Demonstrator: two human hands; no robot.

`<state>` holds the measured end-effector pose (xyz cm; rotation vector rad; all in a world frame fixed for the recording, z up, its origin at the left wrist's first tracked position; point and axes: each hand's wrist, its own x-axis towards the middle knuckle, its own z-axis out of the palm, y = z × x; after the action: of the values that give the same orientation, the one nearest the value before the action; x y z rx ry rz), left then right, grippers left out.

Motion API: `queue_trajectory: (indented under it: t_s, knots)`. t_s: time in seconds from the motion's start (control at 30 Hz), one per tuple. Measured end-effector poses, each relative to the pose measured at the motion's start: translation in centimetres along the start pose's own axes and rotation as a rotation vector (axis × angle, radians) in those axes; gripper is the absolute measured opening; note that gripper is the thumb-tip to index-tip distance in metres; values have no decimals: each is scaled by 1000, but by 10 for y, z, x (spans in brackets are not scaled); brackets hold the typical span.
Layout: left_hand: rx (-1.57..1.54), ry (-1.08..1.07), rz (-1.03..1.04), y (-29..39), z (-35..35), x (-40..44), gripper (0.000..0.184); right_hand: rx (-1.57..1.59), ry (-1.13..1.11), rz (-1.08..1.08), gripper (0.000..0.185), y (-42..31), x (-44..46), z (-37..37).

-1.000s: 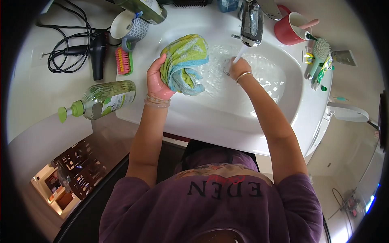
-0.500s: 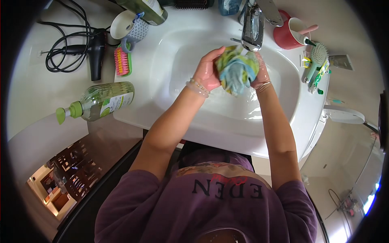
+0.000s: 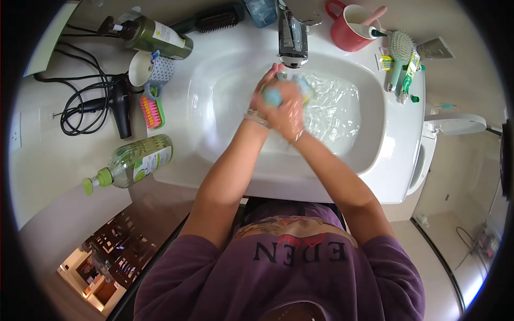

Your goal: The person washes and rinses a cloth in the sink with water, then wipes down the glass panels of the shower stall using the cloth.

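Both hands are together over the white sink (image 3: 209,134), just below and in front of the chrome faucet (image 3: 293,43). Between them is the green and blue cloth (image 3: 272,97), bunched up and mostly covered by the fingers; part of it shows beyond the right hand. My left hand (image 3: 262,96) is wrapped round the cloth from the left. My right hand (image 3: 289,109) grips it from the right and lies partly over the left one, blurred by motion. Rippling water (image 3: 334,112) lies in the basin to the right of the hands.
Left of the sink are a green pump bottle (image 3: 142,161), a pink-bristled brush (image 3: 152,111), a patterned cup (image 3: 152,70), a hair dryer (image 3: 119,109) and a dark green bottle (image 3: 160,38). A red mug (image 3: 350,29) and a pale green hairbrush (image 3: 399,56) sit at the right.
The hands have moved left from under the faucet and closed tightly round the cloth, which is now bunched smaller. The head view has shifted, showing more of the counter's back left.
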<state>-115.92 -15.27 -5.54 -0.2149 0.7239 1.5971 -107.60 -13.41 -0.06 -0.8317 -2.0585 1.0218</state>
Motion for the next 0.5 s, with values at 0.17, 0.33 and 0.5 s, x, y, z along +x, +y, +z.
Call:
queue_trajectory:
  t_s: [0.17,0.33,0.5]
  knots:
    - [36,64,77,-15,4,17,30,219,316,439,32,63,28,9]
    - [-97,-330,-89,0,-20,21,32,32,247,96,26,36,-8,15]
    - [343,202,329,-13,28,-7,23,978,134,1016,37,96,15,-2]
